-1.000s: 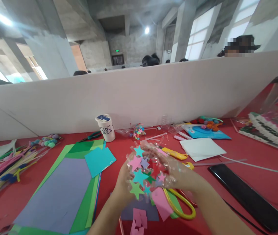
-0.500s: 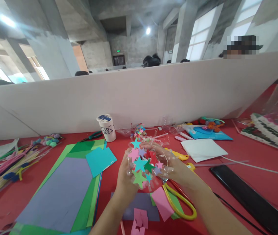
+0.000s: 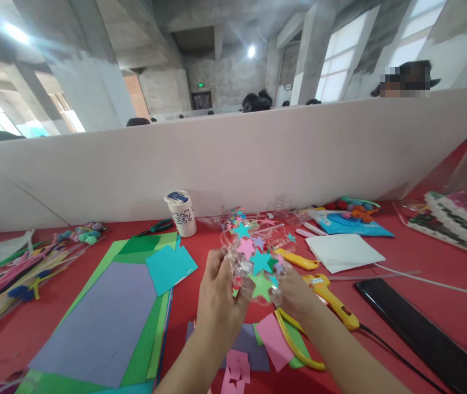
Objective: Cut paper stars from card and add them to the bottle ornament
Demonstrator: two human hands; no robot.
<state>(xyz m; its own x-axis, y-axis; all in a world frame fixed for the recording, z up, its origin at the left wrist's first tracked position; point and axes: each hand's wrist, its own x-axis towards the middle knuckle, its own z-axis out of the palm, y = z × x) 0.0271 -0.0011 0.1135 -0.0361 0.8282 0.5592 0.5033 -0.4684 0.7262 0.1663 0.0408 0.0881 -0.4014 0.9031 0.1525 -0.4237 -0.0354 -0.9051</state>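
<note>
A clear, bumpy plastic piece decorated with paper stars [image 3: 261, 262] in blue, pink, green and purple is up off the table between my hands. My left hand [image 3: 220, 293] grips its left side, fingers curled. On the other side my right hand [image 3: 295, 295] holds the lower right edge; its fingertips are partly hidden behind the plastic. Beneath lie scissors with yellow handles [image 3: 299, 345], partly covered by my right forearm. Pink paper scraps [image 3: 235, 372] and a pink paper piece [image 3: 275, 340] rest near my wrists.
To the left are stacked coloured sheets [image 3: 102, 323] and a blue paper piece [image 3: 171, 268]. A white cup [image 3: 182, 216] stands by the partition [image 3: 200, 164]. At the right lie a yellow glue gun [image 3: 334, 301], a yellow cutter [image 3: 299, 259], white sheets [image 3: 345, 251] and a black case [image 3: 414, 334].
The starred plastic piece has turned and shifted right. My right hand has moved lower along it, uncovering the glue gun and cutter. My left hand's back now shows more.
</note>
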